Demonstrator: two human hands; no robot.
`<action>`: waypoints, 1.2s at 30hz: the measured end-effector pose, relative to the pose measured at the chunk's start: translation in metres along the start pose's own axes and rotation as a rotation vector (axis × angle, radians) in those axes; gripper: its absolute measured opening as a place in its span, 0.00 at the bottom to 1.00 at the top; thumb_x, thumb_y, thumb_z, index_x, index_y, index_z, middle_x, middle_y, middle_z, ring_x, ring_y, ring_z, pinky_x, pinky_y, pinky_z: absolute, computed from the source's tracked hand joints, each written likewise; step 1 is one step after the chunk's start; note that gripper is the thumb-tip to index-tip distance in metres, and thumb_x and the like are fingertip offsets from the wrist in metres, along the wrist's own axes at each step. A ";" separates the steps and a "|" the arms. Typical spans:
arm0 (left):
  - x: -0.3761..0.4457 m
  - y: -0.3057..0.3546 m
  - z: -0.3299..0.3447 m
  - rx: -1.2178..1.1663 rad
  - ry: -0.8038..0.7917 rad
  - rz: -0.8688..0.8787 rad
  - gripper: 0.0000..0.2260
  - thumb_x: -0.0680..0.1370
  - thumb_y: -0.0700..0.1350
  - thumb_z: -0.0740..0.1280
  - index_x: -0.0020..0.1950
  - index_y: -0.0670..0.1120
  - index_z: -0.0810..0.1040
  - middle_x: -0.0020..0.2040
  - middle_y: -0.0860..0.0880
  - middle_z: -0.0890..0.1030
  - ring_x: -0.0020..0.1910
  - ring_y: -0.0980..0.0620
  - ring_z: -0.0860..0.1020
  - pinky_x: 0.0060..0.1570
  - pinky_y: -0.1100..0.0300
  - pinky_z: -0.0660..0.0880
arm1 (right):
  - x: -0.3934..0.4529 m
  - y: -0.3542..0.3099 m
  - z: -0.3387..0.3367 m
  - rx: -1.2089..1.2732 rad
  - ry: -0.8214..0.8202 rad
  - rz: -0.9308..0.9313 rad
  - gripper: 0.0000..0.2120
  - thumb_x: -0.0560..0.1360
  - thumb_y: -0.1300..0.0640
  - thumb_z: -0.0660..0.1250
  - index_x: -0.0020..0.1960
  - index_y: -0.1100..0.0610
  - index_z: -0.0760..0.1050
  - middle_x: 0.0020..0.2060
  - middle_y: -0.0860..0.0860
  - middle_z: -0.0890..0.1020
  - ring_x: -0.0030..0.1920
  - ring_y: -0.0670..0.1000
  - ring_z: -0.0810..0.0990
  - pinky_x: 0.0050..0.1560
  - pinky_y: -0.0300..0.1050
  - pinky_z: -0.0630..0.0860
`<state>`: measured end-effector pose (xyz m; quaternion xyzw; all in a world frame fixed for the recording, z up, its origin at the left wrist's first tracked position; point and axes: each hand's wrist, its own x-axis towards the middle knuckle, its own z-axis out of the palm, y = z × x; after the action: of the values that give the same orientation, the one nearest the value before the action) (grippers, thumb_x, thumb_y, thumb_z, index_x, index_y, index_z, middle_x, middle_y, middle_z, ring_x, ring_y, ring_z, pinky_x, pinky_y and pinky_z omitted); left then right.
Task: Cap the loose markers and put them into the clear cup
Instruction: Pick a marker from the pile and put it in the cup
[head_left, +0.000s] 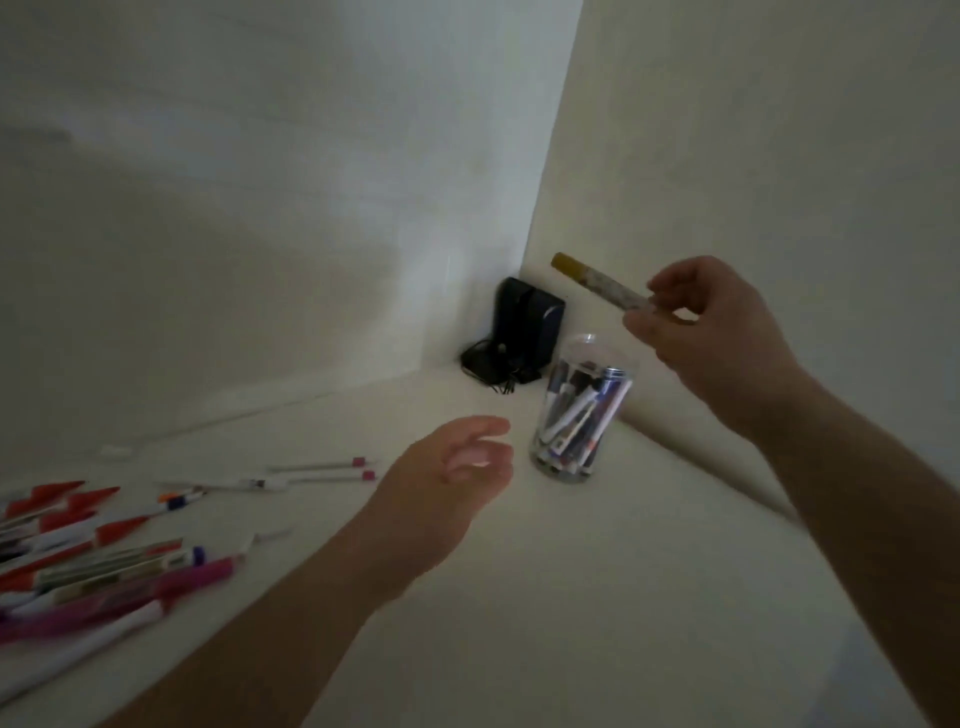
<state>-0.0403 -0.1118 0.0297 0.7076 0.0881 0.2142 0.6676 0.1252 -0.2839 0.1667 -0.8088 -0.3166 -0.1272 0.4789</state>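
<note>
Head view: right hand (711, 322) pinches the yellow-capped marker (597, 283) above the clear cup (579, 410); left hand (452, 467) hovers empty, fingers spread. Light, stiff, slick barrel; best gripped mid-body.

Yellow-capped marker (597, 285), clear cup (579, 410), black charger (524, 332), white desk (597, 597)

The clear cup (576, 410) in the surface's far right corner looks like glossy, see-through plastic with bright highlights on its rim, and the markers inside it have smooth plastic barrels. The surface (597, 597) is a matt, pale, smooth finish. The black box (527, 325) deep in the corner has a dull, dark plastic shell, and the loose markers (104, 561) by the left edge look like smooth plastic.
</note>
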 end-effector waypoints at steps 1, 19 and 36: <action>0.002 -0.009 0.005 0.047 0.001 0.015 0.13 0.76 0.49 0.72 0.59 0.63 0.81 0.54 0.57 0.85 0.54 0.57 0.83 0.58 0.55 0.79 | 0.013 0.006 -0.011 -0.133 0.034 -0.023 0.10 0.74 0.52 0.77 0.51 0.47 0.78 0.44 0.46 0.83 0.34 0.49 0.79 0.34 0.44 0.74; 0.010 -0.058 0.001 0.227 0.173 0.079 0.11 0.80 0.46 0.68 0.59 0.61 0.77 0.48 0.55 0.82 0.51 0.59 0.80 0.45 0.70 0.74 | 0.098 0.052 0.060 -0.724 -0.430 0.054 0.02 0.75 0.50 0.73 0.47 0.47 0.82 0.50 0.49 0.83 0.51 0.53 0.81 0.53 0.50 0.81; 0.010 -0.059 0.006 0.230 0.153 0.092 0.08 0.81 0.47 0.68 0.56 0.61 0.80 0.46 0.60 0.80 0.48 0.60 0.79 0.42 0.70 0.73 | 0.071 0.081 0.064 -0.302 -0.311 0.194 0.54 0.58 0.15 0.62 0.77 0.40 0.63 0.74 0.54 0.71 0.70 0.59 0.73 0.68 0.64 0.73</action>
<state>-0.0198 -0.1075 -0.0269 0.7644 0.1303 0.2863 0.5628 0.2249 -0.2291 0.1136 -0.9078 -0.2847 -0.0002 0.3081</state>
